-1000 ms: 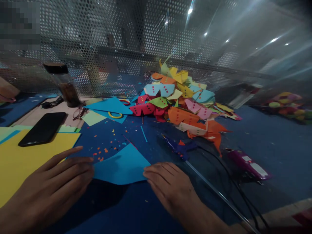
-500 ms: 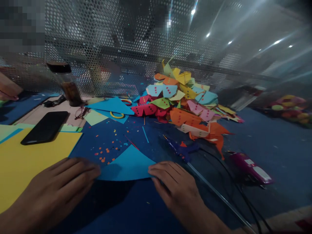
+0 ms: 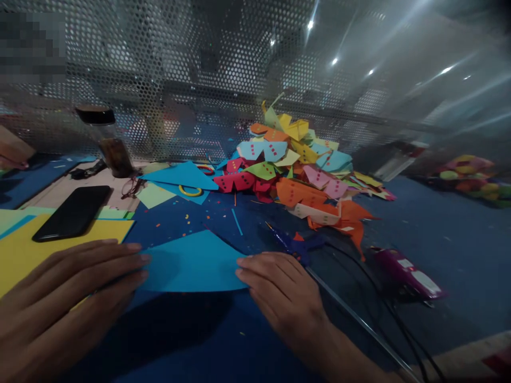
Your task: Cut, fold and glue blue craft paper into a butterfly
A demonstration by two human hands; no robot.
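A blue sheet of paper point(image 3: 194, 262), folded into a triangle, lies on the dark blue table in front of me. My left hand point(image 3: 69, 298) rests flat with fingers stretched out, their tips on the paper's left corner. My right hand point(image 3: 279, 292) lies flat too, fingertips pressing the paper's right corner. Neither hand grips anything.
A heap of folded coloured paper shapes point(image 3: 297, 170) sits behind. A blue glue gun point(image 3: 293, 243) and a purple tool point(image 3: 403, 268) with cables lie to the right. Left: a black phone point(image 3: 72, 213) on yellow paper point(image 3: 24, 250), a jar point(image 3: 107, 141), scissors handles point(image 3: 190, 190). Perforated metal screen point(image 3: 199, 80) at the back.
The blue paper has been flattened and now lies lower and wider, covering the confetti specks. Both hands have slid a little along its lower edge.
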